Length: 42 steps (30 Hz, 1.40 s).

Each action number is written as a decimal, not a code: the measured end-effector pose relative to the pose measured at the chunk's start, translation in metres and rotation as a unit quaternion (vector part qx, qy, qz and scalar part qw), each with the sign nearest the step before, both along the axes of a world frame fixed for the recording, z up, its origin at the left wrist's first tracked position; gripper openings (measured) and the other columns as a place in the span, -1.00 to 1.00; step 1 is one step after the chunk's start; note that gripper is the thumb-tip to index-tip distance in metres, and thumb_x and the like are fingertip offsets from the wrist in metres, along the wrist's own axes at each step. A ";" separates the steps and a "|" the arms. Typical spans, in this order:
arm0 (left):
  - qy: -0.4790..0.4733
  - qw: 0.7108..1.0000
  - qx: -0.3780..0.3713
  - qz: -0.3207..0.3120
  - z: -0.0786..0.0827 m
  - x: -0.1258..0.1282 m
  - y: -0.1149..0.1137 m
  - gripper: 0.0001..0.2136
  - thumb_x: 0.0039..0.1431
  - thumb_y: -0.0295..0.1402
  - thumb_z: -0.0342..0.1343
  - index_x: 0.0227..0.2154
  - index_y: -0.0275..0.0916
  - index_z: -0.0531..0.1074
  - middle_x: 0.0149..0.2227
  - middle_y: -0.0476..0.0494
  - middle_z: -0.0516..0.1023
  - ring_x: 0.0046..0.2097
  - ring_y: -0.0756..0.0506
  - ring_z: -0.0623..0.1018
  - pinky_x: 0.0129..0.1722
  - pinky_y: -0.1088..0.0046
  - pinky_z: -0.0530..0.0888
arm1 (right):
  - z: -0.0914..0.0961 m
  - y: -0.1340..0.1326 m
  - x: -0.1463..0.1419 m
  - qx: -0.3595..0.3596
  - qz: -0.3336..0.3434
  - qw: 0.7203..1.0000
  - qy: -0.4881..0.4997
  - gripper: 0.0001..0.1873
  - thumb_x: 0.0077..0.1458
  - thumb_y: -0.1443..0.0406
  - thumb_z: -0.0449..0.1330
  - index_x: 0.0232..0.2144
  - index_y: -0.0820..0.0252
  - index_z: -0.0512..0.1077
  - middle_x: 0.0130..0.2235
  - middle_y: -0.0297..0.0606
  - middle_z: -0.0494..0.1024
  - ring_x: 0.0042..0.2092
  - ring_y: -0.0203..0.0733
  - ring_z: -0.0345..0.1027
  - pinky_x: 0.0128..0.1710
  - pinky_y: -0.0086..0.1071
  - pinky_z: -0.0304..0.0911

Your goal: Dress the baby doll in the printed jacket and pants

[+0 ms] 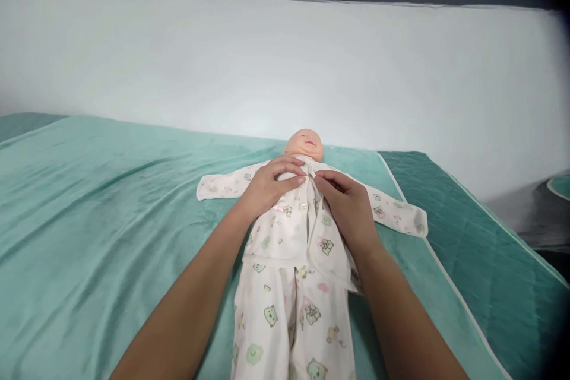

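Observation:
A baby doll (304,143) lies on its back, its head toward the wall. It wears a white jacket (285,237) and matching trousers (271,320), both printed with bears. The jacket's front is parted below the chest, and one small button (303,206) shows on its left edge. At the chest, my left hand (274,183) has thumb and fingers closed on one front edge. Facing it, my right hand (347,197) pinches the other edge just under the collar. The fingertips nearly meet, and what lies between them is partly hidden.
Both jacket sleeves (398,215) stretch out sideways on the rumpled green blanket (133,237). A darker green quilted cover (463,208) shows beyond the blanket's pale edge on the right. A white wall (267,65) rises behind the bed.

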<state>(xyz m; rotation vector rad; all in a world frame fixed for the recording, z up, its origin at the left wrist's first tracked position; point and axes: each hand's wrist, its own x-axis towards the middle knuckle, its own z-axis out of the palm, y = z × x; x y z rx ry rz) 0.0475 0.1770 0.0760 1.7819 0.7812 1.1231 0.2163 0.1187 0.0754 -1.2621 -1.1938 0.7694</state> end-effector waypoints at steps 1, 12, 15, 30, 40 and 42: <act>0.000 1.000 0.000 -0.001 0.000 -0.001 0.000 -0.90 0.13 -0.28 0.24 -0.33 -0.17 0.57 0.06 -0.14 0.49 0.18 -0.17 0.41 0.20 0.26 0.28 | 0.000 0.000 0.000 0.004 0.006 1.000 0.000 -0.81 0.07 0.17 0.26 -0.30 0.10 0.60 -0.23 -0.32 0.63 -0.18 -0.17 0.43 -0.14 -0.34 0.26; 0.034 0.999 -0.007 0.014 0.002 -0.001 -0.003 -0.85 0.15 -0.23 0.21 -0.39 -0.19 0.56 0.07 -0.13 0.47 0.12 -0.18 0.44 0.15 0.23 0.30 | 0.005 0.002 0.006 -0.024 0.073 0.995 -0.064 -0.76 0.06 0.15 0.23 -0.26 0.12 0.55 -0.40 -0.38 0.44 -0.39 -0.29 0.21 -0.36 -0.39 0.16; 0.041 0.999 -0.012 0.021 0.003 -0.001 -0.004 -0.82 0.14 -0.19 0.21 -0.39 -0.19 0.56 0.07 -0.13 0.46 0.09 -0.18 0.45 0.14 0.23 0.31 | 0.007 0.002 0.005 -0.028 0.088 0.993 -0.078 -0.77 0.05 0.17 0.24 -0.24 0.12 0.52 -0.39 -0.39 0.45 -0.39 -0.30 0.21 -0.36 -0.39 0.17; 0.071 0.996 -0.055 -0.004 0.009 -0.006 -0.011 -0.82 0.12 -0.15 0.23 -0.38 -0.13 0.62 0.14 -0.11 0.40 0.18 -0.23 0.38 0.07 0.27 0.36 | 0.013 -0.008 -0.014 0.011 0.026 0.944 -0.329 -0.85 0.12 0.26 0.10 -0.22 0.08 0.35 -0.35 -0.37 0.51 -0.35 -0.21 0.32 -0.36 -0.35 0.08; 0.065 0.996 -0.062 0.000 0.007 -0.007 -0.013 -0.85 0.15 -0.20 0.19 -0.40 -0.13 0.57 0.18 -0.06 0.39 0.21 -0.23 0.36 0.05 0.26 0.38 | 0.024 -0.020 -0.010 -0.014 0.042 0.924 -0.379 -0.87 0.13 0.26 0.07 -0.22 0.08 0.30 -0.31 -0.33 0.47 -0.37 -0.20 0.30 -0.41 -0.36 0.04; 0.065 0.997 -0.049 0.000 0.008 -0.007 -0.015 -0.88 0.16 -0.25 0.18 -0.42 -0.14 0.53 0.18 -0.04 0.39 0.23 -0.22 0.34 0.08 0.24 0.36 | 0.029 -0.027 -0.011 -0.043 0.018 0.899 -0.436 -0.92 0.14 0.26 0.06 -0.28 0.10 0.25 -0.31 -0.29 0.44 -0.43 -0.21 0.24 -0.47 -0.36 -0.02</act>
